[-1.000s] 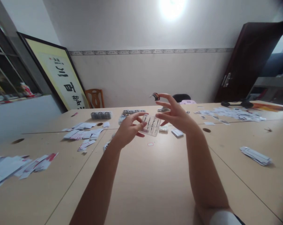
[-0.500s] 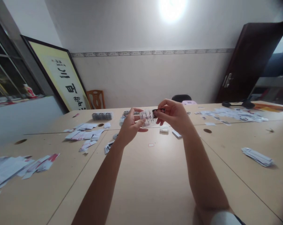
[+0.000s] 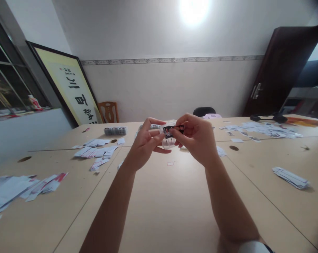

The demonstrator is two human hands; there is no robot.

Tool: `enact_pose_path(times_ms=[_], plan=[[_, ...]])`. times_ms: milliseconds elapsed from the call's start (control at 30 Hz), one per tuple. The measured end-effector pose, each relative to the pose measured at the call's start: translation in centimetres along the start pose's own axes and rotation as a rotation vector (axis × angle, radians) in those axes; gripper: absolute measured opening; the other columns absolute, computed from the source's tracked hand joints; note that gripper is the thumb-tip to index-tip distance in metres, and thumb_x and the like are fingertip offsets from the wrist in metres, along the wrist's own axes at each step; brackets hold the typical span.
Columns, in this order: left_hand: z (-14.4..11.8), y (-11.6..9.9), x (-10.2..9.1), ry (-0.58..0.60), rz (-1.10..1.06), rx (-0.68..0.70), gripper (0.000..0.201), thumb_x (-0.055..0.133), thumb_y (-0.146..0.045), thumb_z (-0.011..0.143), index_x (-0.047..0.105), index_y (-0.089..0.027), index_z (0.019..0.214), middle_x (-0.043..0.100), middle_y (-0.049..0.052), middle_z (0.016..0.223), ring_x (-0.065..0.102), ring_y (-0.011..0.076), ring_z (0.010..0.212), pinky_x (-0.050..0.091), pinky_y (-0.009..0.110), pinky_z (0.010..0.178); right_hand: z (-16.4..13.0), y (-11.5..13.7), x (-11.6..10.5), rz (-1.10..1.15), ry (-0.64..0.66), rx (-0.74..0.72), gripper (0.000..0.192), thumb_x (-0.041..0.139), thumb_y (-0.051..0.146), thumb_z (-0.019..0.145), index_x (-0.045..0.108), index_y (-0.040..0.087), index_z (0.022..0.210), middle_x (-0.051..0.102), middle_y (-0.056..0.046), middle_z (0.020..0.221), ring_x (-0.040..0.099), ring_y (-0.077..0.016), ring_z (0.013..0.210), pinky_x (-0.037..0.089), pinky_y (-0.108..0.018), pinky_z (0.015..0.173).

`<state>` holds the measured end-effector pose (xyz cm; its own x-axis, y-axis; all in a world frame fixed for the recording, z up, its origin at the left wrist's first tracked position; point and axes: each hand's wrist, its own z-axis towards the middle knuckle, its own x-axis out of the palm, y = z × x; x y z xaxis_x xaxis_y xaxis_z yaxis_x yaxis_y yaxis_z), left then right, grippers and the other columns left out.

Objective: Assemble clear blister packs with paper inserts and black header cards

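My left hand (image 3: 142, 148) is closed around a small clear plastic container (image 3: 168, 142) with dark marks on it, held above the middle of the table. My right hand (image 3: 199, 138) pinches a black printed strip, which looks like a label (image 3: 167, 132), by its right part. The strip lies across the upper front of the container, with its left end close to my left fingertips. Whether it is stuck down or only laid against the plastic, I cannot tell. My fingers hide the container's sides.
On the wooden table (image 3: 164, 211) lie stacked papers (image 3: 95, 151) at left and a row of packed dark items (image 3: 115, 131) farther back. Scattered slips (image 3: 264, 129) cover the back right. A bundle of strips (image 3: 290, 177) sits at right, and a small red-edged label (image 3: 170, 163) below my hands.
The black label has moved left, from beside the container to across its front. My right hand has come closer to my left, and both are slightly lower.
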<state>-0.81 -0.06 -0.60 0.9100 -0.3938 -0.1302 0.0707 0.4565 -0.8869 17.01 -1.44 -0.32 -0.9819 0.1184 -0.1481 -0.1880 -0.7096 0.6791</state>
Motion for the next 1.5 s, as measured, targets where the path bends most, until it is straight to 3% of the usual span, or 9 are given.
enact_pose_path(times_ms=[233, 667, 1500], plan=[[-1.6, -1.6, 0.6, 0.029, -0.034, 0.035, 0.03, 0.064, -0.044, 0.094, 0.05, -0.026, 0.112, 0.07, -0.002, 0.078, 0.075, 0.0186, 0.072, 0.068, 0.035, 0.066, -1.6, 2.4, -0.4, -0.045, -0.034, -0.053, 0.02, 0.075, 0.031, 0.083, 0.058, 0.024, 0.075, 0.06, 0.002, 0.063, 0.057, -0.0139, 0.052, 0.051, -0.031, 0.049], [-2.4, -2.0, 0.8, 0.097, -0.101, 0.146, 0.015, 0.058, -0.034, 0.1, 0.055, -0.025, 0.112, 0.07, -0.004, 0.078, 0.074, 0.0151, 0.07, 0.068, 0.032, 0.062, -2.7, 3.7, -0.1, -0.023, -0.093, -0.137, 0.016, 0.073, 0.015, 0.081, 0.059, 0.021, 0.076, 0.059, 0.005, 0.062, 0.057, -0.0095, 0.049, 0.047, -0.022, 0.043], [-2.5, -2.1, 0.9, 0.093, -0.105, 0.131, 0.013, 0.057, -0.034, 0.1, 0.055, -0.025, 0.11, 0.072, -0.003, 0.082, 0.075, 0.0161, 0.076, 0.068, 0.03, 0.061, -2.8, 3.8, -0.1, 0.01, -0.08, -0.118, 0.017, 0.073, 0.014, 0.081, 0.058, 0.021, 0.076, 0.058, 0.005, 0.063, 0.058, -0.0098, 0.05, 0.046, -0.022, 0.043]])
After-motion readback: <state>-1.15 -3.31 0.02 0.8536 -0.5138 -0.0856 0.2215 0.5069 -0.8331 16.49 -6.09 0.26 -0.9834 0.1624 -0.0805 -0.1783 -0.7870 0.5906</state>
